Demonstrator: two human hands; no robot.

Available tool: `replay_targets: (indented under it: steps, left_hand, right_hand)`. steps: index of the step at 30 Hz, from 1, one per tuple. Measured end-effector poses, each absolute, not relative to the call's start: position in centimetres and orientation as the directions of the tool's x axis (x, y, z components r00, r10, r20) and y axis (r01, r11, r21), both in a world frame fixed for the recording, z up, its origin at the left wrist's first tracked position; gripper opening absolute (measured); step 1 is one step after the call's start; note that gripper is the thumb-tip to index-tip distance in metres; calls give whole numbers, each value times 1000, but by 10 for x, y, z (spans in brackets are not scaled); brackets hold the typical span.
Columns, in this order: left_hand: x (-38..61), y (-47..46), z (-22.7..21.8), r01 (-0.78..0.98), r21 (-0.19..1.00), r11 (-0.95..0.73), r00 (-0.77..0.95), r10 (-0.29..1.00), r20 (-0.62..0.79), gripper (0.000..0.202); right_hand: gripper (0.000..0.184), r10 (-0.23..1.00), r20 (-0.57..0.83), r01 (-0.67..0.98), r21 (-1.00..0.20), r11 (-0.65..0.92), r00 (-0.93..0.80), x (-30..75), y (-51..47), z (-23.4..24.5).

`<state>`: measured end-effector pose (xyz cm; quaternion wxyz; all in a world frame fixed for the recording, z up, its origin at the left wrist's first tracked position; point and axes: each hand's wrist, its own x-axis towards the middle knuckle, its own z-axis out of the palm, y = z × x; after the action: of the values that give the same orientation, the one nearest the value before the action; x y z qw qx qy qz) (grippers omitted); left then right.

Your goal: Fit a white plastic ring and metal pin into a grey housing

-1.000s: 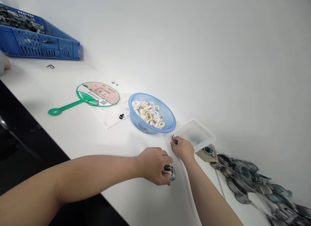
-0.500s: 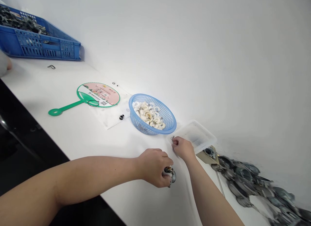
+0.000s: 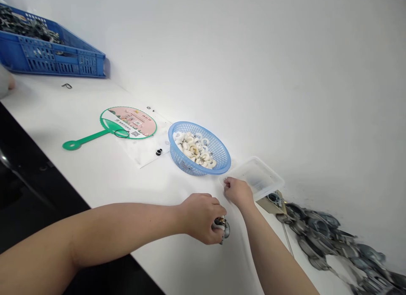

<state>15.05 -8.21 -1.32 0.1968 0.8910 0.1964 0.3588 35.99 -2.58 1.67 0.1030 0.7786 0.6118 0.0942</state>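
Observation:
My left hand (image 3: 203, 219) is wrapped round a small grey metal part (image 3: 226, 229) with a dark and gold-coloured middle, held above the white table; most of it hides behind the fingers. My right hand (image 3: 237, 190) is at the near left corner of a clear plastic tray (image 3: 268, 187), its fingertips pinched together. What sits between those fingertips is too small to make out. Just behind the hands stands a round blue basket (image 3: 222, 153) holding many white and cream plastic rings (image 3: 195, 149).
A green-handled fan (image 3: 90, 139) lies on the table at left, a few black rings (image 3: 159, 152) near it. Farther back is a blue crate (image 3: 72, 62) of dark parts. Grey metal parts (image 3: 320, 231) are heaped at right by a cardboard box (image 3: 269, 204). Someone's hand (image 3: 11, 81) shows at the left edge.
The small dark piece that stuck out past my right fingertips is now mostly hidden by them. My left hand keeps its hold on the metal part, almost unmoved.

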Motion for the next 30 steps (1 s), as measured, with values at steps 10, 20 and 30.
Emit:
replay_targets:
  steps: [10,20,30]
  left_hand:
    - [149,-82,-13,209,494,-844,669,492,557,15]
    - [146,-82,-9,229,485,-844,705,488,515,16]
    - [146,-82,-9,228,488,-842,705,489,514,16]
  right_hand:
    - [35,971,8,904,362,-227,240,352,-23,16]
    - [36,970,-4,901,373,-223,242,345,-22,14]
    - [39,963,7,923,286,-259,268,344,-20,13]
